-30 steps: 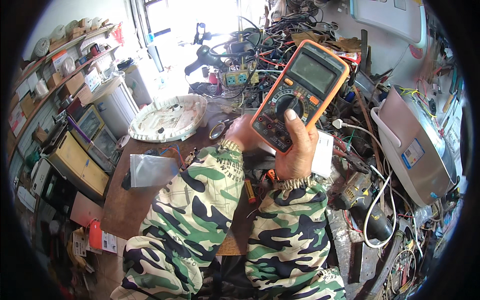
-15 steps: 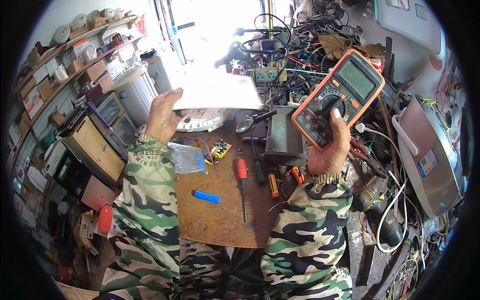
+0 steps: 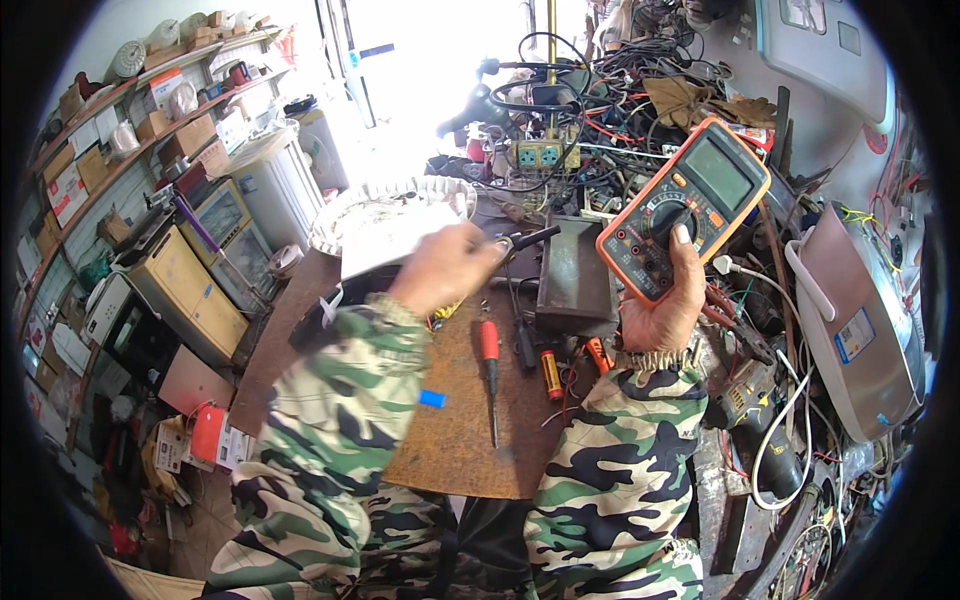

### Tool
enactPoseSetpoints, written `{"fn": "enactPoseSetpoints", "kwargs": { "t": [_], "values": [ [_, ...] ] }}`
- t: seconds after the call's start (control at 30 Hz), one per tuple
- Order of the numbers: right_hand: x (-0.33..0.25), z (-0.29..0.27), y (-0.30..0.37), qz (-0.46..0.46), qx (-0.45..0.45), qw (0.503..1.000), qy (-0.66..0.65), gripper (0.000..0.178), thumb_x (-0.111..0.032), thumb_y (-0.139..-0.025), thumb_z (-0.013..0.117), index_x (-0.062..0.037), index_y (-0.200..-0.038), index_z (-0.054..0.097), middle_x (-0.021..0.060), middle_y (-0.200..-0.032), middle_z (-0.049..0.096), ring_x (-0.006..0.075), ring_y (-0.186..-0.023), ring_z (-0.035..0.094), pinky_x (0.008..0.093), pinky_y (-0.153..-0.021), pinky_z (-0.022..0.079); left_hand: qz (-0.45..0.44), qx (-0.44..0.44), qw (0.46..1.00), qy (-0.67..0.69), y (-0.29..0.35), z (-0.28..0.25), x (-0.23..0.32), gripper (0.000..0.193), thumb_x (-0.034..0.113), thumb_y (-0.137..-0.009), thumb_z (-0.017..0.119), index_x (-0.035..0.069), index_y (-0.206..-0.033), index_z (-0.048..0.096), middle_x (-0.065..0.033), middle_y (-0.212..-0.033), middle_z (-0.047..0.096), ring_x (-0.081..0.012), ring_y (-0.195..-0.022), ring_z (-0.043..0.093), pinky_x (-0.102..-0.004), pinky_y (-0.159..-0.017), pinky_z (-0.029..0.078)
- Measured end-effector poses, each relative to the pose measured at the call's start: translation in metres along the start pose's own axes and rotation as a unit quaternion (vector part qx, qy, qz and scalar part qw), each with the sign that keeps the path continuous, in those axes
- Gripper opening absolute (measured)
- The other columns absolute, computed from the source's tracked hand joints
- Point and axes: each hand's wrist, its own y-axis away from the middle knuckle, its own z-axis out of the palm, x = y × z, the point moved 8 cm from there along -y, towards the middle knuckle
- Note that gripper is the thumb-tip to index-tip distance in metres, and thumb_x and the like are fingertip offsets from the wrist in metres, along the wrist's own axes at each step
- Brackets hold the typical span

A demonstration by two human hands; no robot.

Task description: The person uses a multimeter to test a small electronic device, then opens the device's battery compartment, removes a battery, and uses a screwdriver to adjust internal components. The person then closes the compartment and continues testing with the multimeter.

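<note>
My right hand (image 3: pixel 665 300) is wrapped round an orange-and-black digital multimeter (image 3: pixel 685 210), held upright at the right, thumb beside its dial. My left hand (image 3: pixel 450 265), smeared by motion, is over the far middle of the wooden table (image 3: pixel 440 460). A flat white sheet (image 3: pixel 385 240) lies against that hand, above a round white housing (image 3: pixel 335 215); whether the fingers grip it I cannot make out. Close to the fingertips is a dark-handled magnifier (image 3: pixel 530 238). A red-handled screwdriver (image 3: pixel 488 345) lies mid-table. My left sleeve partly covers a blue cylinder (image 3: pixel 432 399).
A dark metal box (image 3: pixel 578 285) stands below the multimeter, with an orange battery cell (image 3: pixel 551 375) nearby. Tangled cables (image 3: pixel 640 110) heap up at the back right. At the right edge leans a grey appliance shell (image 3: pixel 865 330). Loaded shelves (image 3: pixel 150 125) line the left wall.
My left hand has moved right and nearer, and the white sheet has come down with it. The circuit board and plastic bag are now mostly hidden. The multimeter has dropped slightly.
</note>
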Motion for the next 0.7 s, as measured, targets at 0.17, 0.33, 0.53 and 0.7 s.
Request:
{"fn": "enactPoseSetpoints", "kwargs": {
  "t": [0.17,0.33,0.53,0.7],
  "values": [
    [0.002,0.007,0.003,0.012,0.033,0.999,-0.015,0.034,-0.016,-0.095,0.069,-0.0007,-0.124,0.062,0.0076,-0.110,0.071,0.0194,-0.093,0.073,0.0381,-0.078,0.065,-0.094,-0.115,0.987,-0.068,-0.011,0.068,0.029,0.057,0.054,-0.090,0.066,-0.001,-0.104,0.074,-0.0263,-0.102,0.073,-0.0413,-0.103,0.071,-0.0468,-0.091,0.055],
    [0.003,0.008,0.002,-0.003,-0.003,1.000,-0.005,0.033,-0.018,-0.095,0.070,-0.0007,-0.123,0.063,0.0085,-0.110,0.072,0.0200,-0.093,0.073,0.0390,-0.079,0.065,-0.031,-0.056,0.993,-0.094,-0.035,0.089,0.026,0.044,0.040,-0.087,0.063,-0.001,-0.097,0.073,-0.0293,-0.104,0.071,-0.0463,-0.100,0.068,-0.0519,-0.089,0.054],
    [0.003,0.012,0.006,-0.014,-0.011,1.000,-0.007,0.036,-0.021,-0.094,0.071,-0.0028,-0.124,0.064,0.0093,-0.110,0.074,0.0233,-0.095,0.074,0.0453,-0.080,0.064,-0.012,0.032,0.998,0.058,-0.044,0.073,0.018,0.037,0.030,-0.092,0.058,-0.002,-0.103,0.070,-0.0327,-0.108,0.066,-0.0497,-0.108,0.062,-0.0516,-0.095,0.050],
    [-0.002,0.006,0.006,0.021,-0.057,0.996,-0.058,0.043,-0.027,-0.096,0.068,-0.0073,-0.132,0.059,0.0099,-0.119,0.071,0.0269,-0.106,0.071,0.0529,-0.093,0.058,-0.101,0.068,0.954,0.274,-0.035,0.014,0.042,0.033,0.026,-0.090,0.062,-0.006,-0.094,0.064,-0.0073,-0.086,0.061,-0.0151,-0.080,0.055,-0.0357,-0.069,0.044]
  ]
}}
